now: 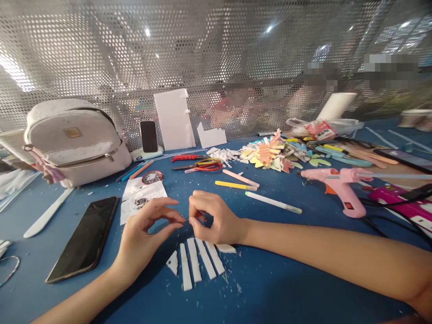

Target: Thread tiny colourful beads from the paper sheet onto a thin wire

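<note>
My left hand (pixel 148 227) is pinched, thumb against forefinger, over the middle of the blue table. My right hand (pixel 216 218) meets it fingertip to fingertip, also closed in a pinch. Something thin and tiny seems to span the small gap between them; I cannot make out what it is. Just below lie several white foam strips (pixel 194 261), set roughly side by side. A small white triangular piece (pixel 173 263) with a dark spot is at their left. Behind my left hand, a white paper sheet (pixel 130 198) carries dark bits and a round red-rimmed lid (pixel 152 177).
A black phone (pixel 84 238) and white spatula (pixel 50 213) lie left, before a pale backpack (pixel 74 139). Scissors (pixel 205 165), markers (pixel 273 202) and a pile of coloured scraps (pixel 266 153) lie farther back. A pink glue gun (pixel 344 184) with cables sits right.
</note>
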